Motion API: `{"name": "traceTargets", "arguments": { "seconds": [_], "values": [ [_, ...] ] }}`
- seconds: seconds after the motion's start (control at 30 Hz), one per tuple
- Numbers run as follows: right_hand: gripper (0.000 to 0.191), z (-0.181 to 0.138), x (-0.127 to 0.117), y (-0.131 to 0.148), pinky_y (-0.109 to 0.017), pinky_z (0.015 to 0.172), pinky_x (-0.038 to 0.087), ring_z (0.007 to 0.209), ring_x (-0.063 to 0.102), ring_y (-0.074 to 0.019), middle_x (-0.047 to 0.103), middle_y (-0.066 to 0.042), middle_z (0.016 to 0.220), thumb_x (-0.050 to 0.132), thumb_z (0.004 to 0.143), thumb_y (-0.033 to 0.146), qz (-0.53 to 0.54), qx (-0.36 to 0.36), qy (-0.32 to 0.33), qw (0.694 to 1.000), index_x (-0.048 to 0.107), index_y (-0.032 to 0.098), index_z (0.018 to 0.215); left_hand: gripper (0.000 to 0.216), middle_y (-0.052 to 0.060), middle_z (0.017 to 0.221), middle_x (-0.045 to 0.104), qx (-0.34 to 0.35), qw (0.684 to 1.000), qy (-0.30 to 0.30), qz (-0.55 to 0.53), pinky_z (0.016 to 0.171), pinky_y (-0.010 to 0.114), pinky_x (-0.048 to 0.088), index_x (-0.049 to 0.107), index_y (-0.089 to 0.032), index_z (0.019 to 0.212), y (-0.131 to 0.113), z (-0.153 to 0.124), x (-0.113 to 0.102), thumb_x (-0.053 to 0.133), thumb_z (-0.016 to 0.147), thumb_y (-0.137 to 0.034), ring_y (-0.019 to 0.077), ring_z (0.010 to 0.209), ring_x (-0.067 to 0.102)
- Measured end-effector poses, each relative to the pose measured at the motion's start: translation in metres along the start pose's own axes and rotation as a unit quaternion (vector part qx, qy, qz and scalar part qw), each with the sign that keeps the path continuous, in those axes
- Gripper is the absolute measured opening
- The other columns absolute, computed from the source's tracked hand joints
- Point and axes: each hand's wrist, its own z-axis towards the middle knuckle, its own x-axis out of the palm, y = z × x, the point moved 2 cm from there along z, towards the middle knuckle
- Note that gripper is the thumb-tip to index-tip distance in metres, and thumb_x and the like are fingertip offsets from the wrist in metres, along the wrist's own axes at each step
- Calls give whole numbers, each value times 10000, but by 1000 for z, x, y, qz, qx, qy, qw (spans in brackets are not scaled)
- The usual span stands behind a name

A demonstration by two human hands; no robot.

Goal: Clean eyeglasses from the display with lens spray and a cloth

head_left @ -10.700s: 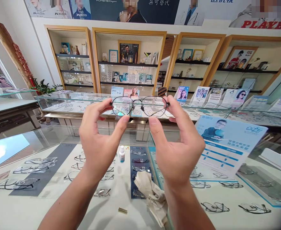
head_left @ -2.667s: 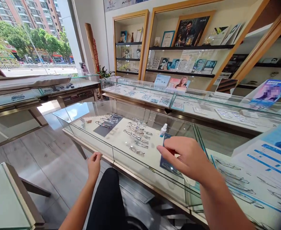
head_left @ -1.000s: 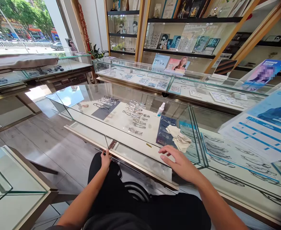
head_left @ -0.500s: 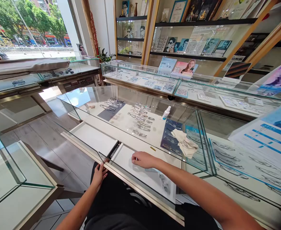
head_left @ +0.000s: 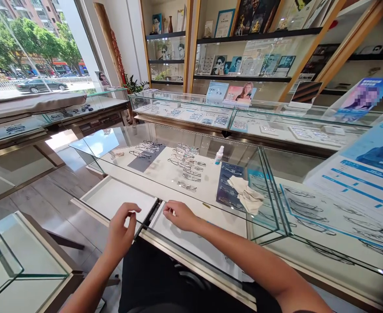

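Observation:
My left hand [head_left: 123, 228] is raised above the front edge of the left drawer [head_left: 113, 195]. Its thumb and index finger curve apart with a visible gap, and nothing shows between them. Over the right drawer [head_left: 207, 252] is my right hand [head_left: 181, 216], its fingers curled in; whether they hold anything is hidden. Both white-lined drawers stand pulled out from under the glass display case [head_left: 155, 184]. Rows of eyeglasses [head_left: 191, 163] are spread on its pale surface. Toward the right are a white spray bottle [head_left: 219, 155], a beige cloth [head_left: 246, 195] and a small gold-coloured piece [head_left: 206, 205].
Another glass case with eyeglasses [head_left: 309, 204] adjoins on the right, bearing a printed stand-up sign [head_left: 361, 174]. Further glass counters [head_left: 194, 115] run behind. At the lower left is a glass-topped wooden table [head_left: 44, 256]. Framed pictures fill the wall shelves [head_left: 243, 78].
My left hand has let go of the drawer's front edge and risen, fingers parting. My right hand has shifted slightly left, still curled. The view has tilted up a little.

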Motion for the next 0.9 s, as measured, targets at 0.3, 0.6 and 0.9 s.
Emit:
{"name": "traceTargets", "arguments": {
  "seconds": [0.3, 0.6, 0.9],
  "values": [
    [49, -29, -26, 23, -300, 790, 488, 819, 622, -156, 701, -3, 909, 684, 1007, 252, 69, -60, -113, 989, 723, 223, 1002, 310, 30, 948, 679, -239, 882, 188, -359, 800, 322, 542, 660, -200, 945, -7, 46, 92, 857, 722, -286, 186, 866, 672],
    [98, -37, 13, 12, -402, 959, 533, 1027, 608, -226, 669, -51, 1013, 764, 1028, 308, -15, -134, -176, 975, 845, 270, 1068, 356, 46, 1027, 656, -370, 788, 251, -424, 653, 234, 448, 686, -202, 1064, -9, 41, 89, 839, 831, -424, 171, 907, 603],
    [88, -37, 26, 18, -429, 934, 468, 1034, 547, -253, 678, -81, 1095, 730, 1022, 281, -124, -161, -188, 961, 810, 245, 1030, 652, 20, 951, 582, -265, 832, 324, -364, 760, 269, 454, 689, -192, 1137, -17, 33, 86, 583, 995, -819, 170, 876, 531]
  ]
}}
